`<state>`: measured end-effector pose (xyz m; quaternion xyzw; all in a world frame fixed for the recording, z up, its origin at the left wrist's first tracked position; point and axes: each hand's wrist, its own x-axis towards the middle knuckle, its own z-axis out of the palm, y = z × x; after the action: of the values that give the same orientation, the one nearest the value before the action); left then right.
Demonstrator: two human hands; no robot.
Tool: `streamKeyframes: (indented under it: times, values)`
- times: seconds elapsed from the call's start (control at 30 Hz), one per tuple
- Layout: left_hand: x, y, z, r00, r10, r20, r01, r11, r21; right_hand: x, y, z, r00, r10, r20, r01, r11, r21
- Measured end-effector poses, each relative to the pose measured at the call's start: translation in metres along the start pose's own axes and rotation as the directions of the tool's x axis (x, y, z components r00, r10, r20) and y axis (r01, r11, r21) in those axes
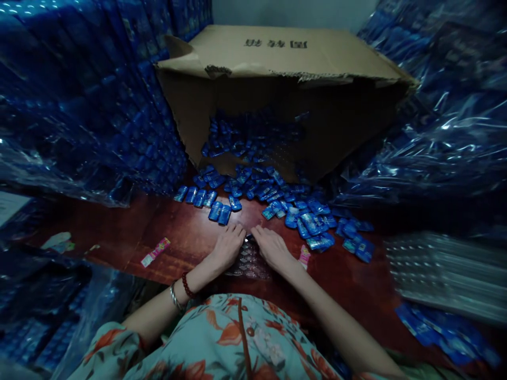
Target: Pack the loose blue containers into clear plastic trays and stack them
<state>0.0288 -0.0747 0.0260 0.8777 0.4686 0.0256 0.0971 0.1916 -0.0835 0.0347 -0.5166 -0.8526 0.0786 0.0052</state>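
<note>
Both of my hands lie on a clear plastic blister tray (249,262) on the dark red table (186,237). My left hand (228,246) rests palm down on the tray's left side, fingers stretched forward. My right hand (271,247) lies on its right side, fingers also flat and pointing towards the far end. Just beyond my fingertips lie several small blue packets (219,212), and a larger heap of blue packets (277,195) spills out of a tipped cardboard box (277,58). Neither hand holds a packet.
Stacks of blue packets wrapped in clear film (79,95) rise on the left and on the right (443,121). A pile of clear plastic trays (447,272) lies at the right. A small pink wrapper (156,252) is on the table at the left.
</note>
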Motion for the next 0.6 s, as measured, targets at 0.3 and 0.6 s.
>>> streamKeyframes:
  times: [0.3,0.6]
  values:
    - [-0.002,0.0,0.009,1.0,-0.004,0.009,0.004,0.997,-0.079,0.014,-0.021,-0.002,0.998,0.063,0.018,-0.062,0.998,-0.009]
    - [0.008,-0.076,-0.019,0.996,0.057,-0.062,-0.076,0.926,-0.371,-0.001,0.052,-0.013,0.958,0.223,-0.183,-0.178,0.955,0.237]
